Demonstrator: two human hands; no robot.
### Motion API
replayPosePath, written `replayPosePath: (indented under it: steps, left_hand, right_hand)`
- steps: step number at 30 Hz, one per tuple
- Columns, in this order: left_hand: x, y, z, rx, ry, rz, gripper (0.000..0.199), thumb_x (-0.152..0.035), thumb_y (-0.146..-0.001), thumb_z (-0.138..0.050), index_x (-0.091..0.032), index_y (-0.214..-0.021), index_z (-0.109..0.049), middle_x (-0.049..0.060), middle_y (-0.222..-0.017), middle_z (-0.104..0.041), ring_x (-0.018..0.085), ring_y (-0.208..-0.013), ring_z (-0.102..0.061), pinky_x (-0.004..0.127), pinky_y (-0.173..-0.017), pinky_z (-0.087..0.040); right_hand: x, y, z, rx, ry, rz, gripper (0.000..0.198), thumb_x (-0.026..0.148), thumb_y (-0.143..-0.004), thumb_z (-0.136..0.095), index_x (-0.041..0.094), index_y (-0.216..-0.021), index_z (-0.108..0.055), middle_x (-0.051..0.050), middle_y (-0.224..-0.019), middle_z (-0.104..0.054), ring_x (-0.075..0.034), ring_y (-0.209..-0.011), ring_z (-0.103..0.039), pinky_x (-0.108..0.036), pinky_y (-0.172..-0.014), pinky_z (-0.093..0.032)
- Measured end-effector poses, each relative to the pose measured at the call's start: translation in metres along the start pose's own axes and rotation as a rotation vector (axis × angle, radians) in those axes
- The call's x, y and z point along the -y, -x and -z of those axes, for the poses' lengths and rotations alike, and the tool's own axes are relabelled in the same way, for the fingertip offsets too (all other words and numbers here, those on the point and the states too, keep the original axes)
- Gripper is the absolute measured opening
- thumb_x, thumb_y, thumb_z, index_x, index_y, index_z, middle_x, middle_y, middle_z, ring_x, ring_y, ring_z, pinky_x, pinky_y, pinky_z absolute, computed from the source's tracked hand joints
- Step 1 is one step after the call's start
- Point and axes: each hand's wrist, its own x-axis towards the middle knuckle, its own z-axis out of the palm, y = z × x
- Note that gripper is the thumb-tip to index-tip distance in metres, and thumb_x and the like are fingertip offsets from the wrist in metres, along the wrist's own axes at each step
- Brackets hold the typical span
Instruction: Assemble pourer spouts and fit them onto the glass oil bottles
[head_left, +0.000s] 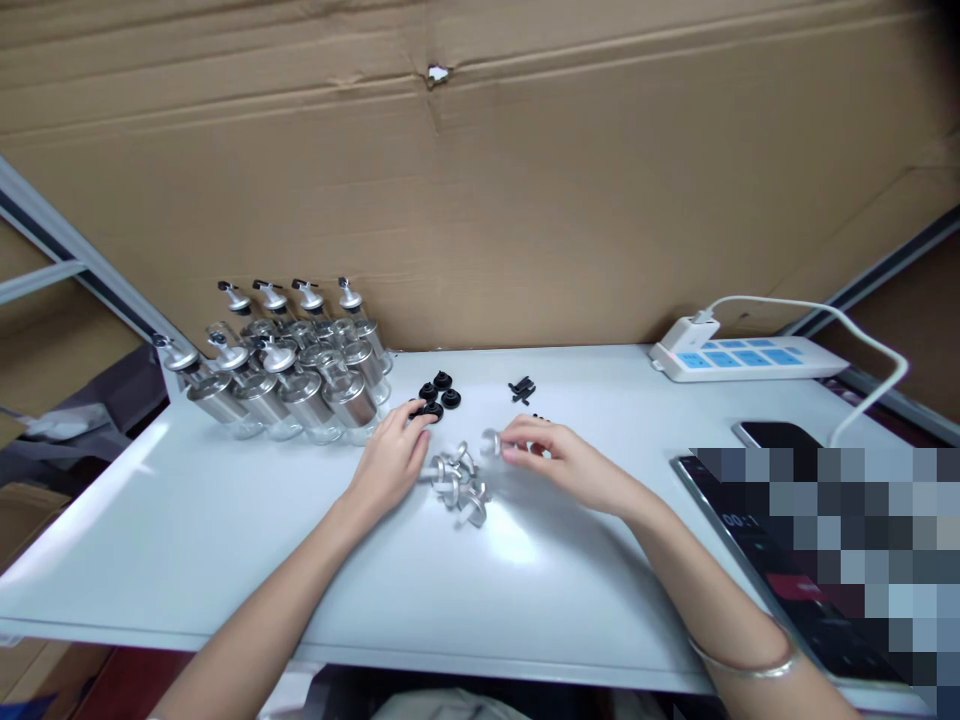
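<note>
Just right of the silver pile [454, 485], the right hand [559, 458] pinches one silver cap [491, 443] between thumb and fingers — probably lightly, it's a small piece. Left hand [388, 452] has its fingertips at the black stoppers [450, 399] beyond the pile; can't tell if they're gripping one. Loose parts sit near the pile, I'd guess for easy reach, while the bottles [304, 400] stand bunched off to its left, likely for elbow room. White table [187, 560], kinda shiny — cardboard wall [525, 200] behind the pile, power strip [795, 358] well right.
</note>
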Motion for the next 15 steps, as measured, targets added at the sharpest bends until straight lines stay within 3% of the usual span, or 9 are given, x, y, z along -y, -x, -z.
replayPosePath:
  steps: [3,8,11,15]
  left_hand:
    - [-0.008,0.001,0.002,0.064,0.111,0.0,0.03,-0.026,-0.096,-0.036,-0.019,-0.114,-0.058,0.01,-0.124,-0.057,0.023,-0.117,-0.054,0.042,-0.102,-0.043]
    - [-0.015,0.005,0.004,0.15,0.212,-0.033,0.035,-0.031,-0.097,-0.031,-0.019,-0.122,-0.052,0.011,-0.127,-0.056,0.022,-0.119,-0.052,0.04,-0.102,-0.042]
    - [-0.016,0.006,0.004,0.183,0.235,-0.063,0.037,-0.033,-0.098,-0.03,-0.018,-0.125,-0.049,0.011,-0.132,-0.052,0.022,-0.123,-0.048,0.041,-0.105,-0.039]
    - [-0.016,0.006,0.002,0.261,0.236,-0.111,0.037,-0.034,-0.097,-0.033,-0.019,-0.127,-0.047,0.012,-0.136,-0.046,0.022,-0.127,-0.044,0.04,-0.107,-0.039]
  right_hand:
    - [-0.001,0.003,0.007,0.272,-0.006,-0.028,0.017,0.027,-0.081,-0.06,0.019,-0.092,-0.07,-0.004,-0.088,-0.066,-0.015,-0.075,-0.054,-0.029,-0.069,-0.041]
    - [-0.001,0.005,0.006,0.407,-0.021,-0.131,0.014,0.014,-0.074,-0.061,0.016,-0.086,-0.069,-0.002,-0.077,-0.069,-0.014,-0.07,-0.057,-0.027,-0.066,-0.042]
    - [-0.003,0.003,-0.001,0.351,0.017,-0.154,0.017,0.014,-0.076,-0.057,0.016,-0.089,-0.068,-0.001,-0.076,-0.068,-0.014,-0.069,-0.058,-0.028,-0.066,-0.044]
    - [-0.009,0.001,-0.009,0.132,0.125,-0.102,0.032,0.015,-0.075,-0.059,0.018,-0.107,-0.06,-0.005,-0.098,-0.065,-0.015,-0.077,-0.058,-0.03,-0.073,-0.046]
